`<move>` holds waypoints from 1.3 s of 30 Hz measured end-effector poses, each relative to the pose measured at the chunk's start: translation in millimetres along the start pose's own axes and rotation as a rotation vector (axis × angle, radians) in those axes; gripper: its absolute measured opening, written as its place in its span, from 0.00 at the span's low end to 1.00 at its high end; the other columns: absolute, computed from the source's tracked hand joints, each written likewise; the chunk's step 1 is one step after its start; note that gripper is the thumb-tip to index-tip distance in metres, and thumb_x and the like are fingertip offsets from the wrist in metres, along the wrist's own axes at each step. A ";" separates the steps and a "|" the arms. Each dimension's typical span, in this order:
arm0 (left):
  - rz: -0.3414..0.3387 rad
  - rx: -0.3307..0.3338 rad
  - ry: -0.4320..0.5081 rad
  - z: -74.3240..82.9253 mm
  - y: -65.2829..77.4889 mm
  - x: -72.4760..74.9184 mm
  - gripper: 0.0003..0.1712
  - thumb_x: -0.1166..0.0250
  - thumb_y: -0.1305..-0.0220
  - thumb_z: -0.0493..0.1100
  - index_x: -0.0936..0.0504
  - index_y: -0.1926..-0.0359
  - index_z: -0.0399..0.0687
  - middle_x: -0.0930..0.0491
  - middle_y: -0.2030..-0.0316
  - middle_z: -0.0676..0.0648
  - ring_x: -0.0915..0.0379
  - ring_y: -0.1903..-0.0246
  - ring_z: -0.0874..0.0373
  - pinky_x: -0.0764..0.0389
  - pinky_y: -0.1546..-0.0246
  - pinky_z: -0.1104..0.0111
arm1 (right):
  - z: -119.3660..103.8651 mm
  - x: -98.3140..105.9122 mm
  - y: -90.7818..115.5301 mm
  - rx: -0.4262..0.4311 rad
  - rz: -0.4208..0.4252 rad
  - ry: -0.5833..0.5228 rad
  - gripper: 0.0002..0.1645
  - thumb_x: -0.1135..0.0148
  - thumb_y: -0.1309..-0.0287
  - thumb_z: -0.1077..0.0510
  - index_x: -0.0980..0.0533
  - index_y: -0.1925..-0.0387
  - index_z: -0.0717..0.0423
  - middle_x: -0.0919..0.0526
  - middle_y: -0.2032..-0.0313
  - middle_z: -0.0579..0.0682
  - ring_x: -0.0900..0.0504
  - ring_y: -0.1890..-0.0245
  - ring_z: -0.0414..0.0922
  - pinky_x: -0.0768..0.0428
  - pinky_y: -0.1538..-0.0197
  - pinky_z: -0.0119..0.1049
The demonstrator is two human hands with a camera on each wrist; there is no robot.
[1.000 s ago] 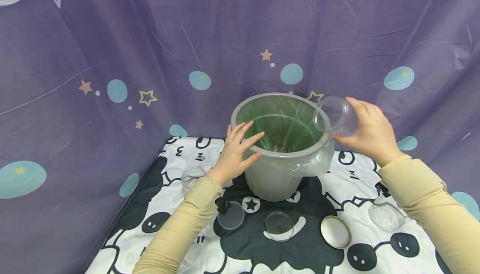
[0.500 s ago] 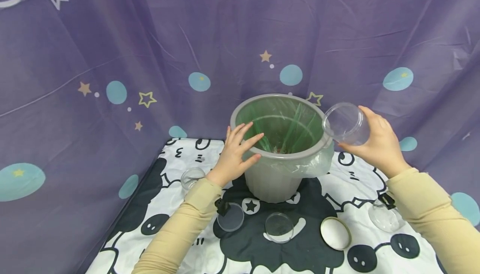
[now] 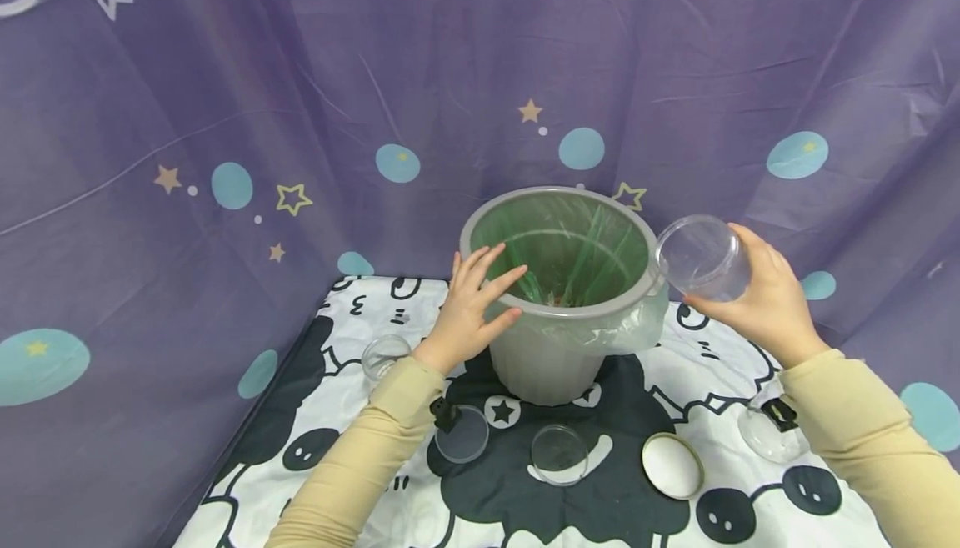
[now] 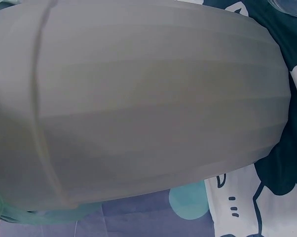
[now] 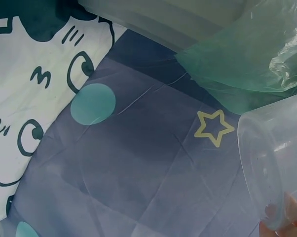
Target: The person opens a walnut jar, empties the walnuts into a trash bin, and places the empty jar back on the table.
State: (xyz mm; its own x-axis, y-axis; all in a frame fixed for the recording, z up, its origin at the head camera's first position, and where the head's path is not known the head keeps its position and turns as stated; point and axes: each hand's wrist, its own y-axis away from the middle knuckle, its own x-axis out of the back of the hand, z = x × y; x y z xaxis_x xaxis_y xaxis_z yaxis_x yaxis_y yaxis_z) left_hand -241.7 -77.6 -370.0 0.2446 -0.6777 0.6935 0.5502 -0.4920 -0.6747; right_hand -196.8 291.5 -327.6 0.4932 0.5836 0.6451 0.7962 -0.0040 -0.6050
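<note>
A clear round plastic jar [image 3: 696,254] is gripped by my right hand [image 3: 772,306], fingers and thumb around its base end. Tilted on its side, it has its mouth toward the grey trash bin [image 3: 543,373], just off the rim's right side. In the right wrist view the jar [image 5: 274,158] looks see-through, with fingertips at its lower edge. My left hand [image 3: 467,310] lies on the bin's left front rim, fingers spread. The left wrist view is filled by the bin's grey wall [image 4: 163,98]. A green bag [image 3: 630,329] lines the bin and folds over its rim.
Several items lie on the patterned cloth: a clear jar [image 3: 385,354] at left, two clear discs [image 3: 462,438] [image 3: 559,465] in front, a gold-rimmed white lid [image 3: 672,465], and a clear container [image 3: 772,435] partly behind my right sleeve. A purple curtain [image 3: 450,72] hangs behind.
My right hand has carried the jar right and slightly down, from over the bin's right rim to just outside it. The left hand has stayed on the rim.
</note>
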 end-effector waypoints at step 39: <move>0.017 -0.006 -0.005 0.1 1.0 -0.7 0.40 0.65 0.34 0.72 0.28 0.37 0.53 0.42 0.31 0.39 0.50 0.32 0.39 0.63 0.34 0.36 | 26.0 -28.7 54.4 -0.318 -0.046 -0.118 0.61 0.21 0.64 0.55 0.47 0.31 0.56 0.28 0.42 0.64 0.29 0.47 0.62 0.35 0.57 0.33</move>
State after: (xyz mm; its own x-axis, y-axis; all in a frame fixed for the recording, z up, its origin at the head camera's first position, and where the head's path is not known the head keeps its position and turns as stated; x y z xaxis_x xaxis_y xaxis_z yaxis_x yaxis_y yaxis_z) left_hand -241.2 -77.6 -371.1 0.2579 -0.6832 0.6831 0.5409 -0.4838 -0.6880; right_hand -176.8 295.7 -391.1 0.4248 0.6791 0.5986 0.8953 -0.2175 -0.3887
